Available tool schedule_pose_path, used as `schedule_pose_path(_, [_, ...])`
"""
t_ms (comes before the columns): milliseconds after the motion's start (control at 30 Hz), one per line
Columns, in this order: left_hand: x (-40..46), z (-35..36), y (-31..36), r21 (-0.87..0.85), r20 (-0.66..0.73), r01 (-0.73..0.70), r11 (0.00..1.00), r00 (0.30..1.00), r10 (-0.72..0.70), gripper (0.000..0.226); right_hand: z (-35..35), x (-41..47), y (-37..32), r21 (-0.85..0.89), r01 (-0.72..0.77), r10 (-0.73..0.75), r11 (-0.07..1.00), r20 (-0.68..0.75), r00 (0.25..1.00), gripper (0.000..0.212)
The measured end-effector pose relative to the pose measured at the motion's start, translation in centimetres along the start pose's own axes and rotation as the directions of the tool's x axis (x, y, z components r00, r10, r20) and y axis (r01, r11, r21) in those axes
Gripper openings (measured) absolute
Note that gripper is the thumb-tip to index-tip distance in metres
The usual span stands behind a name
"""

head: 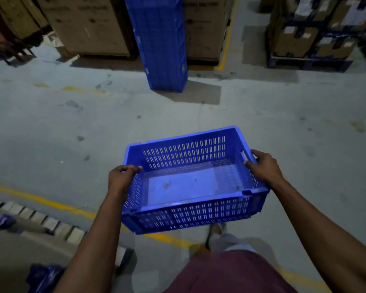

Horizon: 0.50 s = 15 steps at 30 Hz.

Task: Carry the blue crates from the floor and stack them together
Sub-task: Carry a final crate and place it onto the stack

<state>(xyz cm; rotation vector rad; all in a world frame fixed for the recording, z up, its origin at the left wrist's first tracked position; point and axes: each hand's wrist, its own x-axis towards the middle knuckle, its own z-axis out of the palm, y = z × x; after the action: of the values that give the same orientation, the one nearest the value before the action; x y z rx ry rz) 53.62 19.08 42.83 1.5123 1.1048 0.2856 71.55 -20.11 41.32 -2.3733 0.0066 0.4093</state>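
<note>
A blue crate (193, 180) is held up off the floor (72, 127) between both hands, open side up and empty, its slotted walls and pale bottom in plain view. The left hand (120, 179) grips the crate's left short wall, fingers curled over the rim with the fingertips inside. The right hand (264, 168) grips the right short wall the same way — thumb on the inner face by the handle slot, fingers wrapped round the outside. The crate tilts a little, its far right corner highest.

Well ahead, a tall stack (160, 41) of blue crates stands on the floor, against the front of large cardboard boxes (86, 24). To the far right, more boxes (317, 28) sit on a dark pallet (304, 63), apart from the stack. A yellow line (50, 203) runs across the floor beneath the held crate, from the left edge toward the bottom right. At the bottom left a row of pale packs (36, 216) lies on the floor with blurred blue items (44, 275) beside them. Below the crate a foot (216, 231) shows on the floor, and maroon cloth (230, 273) fills the bottom middle.
</note>
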Motion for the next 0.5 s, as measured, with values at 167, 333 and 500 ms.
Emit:
schedule_pose_path(167, [10.7,4.4,5.3,-0.003,-0.05,0.029,1.0,0.998,-0.029,0.032,2.1,14.5,-5.4,0.055,-0.025,0.022,0.998,0.042,0.999,0.053])
schedule_pose_path(333, [20.0,7.6,12.6,0.0,-0.1,0.04,0.999,0.994,-0.04,0.041,1.8,26.3,-13.4,0.066,0.022,-0.028,0.998,0.094,0.995,0.052])
schedule_pose_path(500, [29.3,9.0,20.0,-0.048,-0.183,0.017,0.999,0.983,-0.026,0.037,1.4,37.7,-22.2,0.074,0.09,-0.098,0.993,0.105,0.99,0.047])
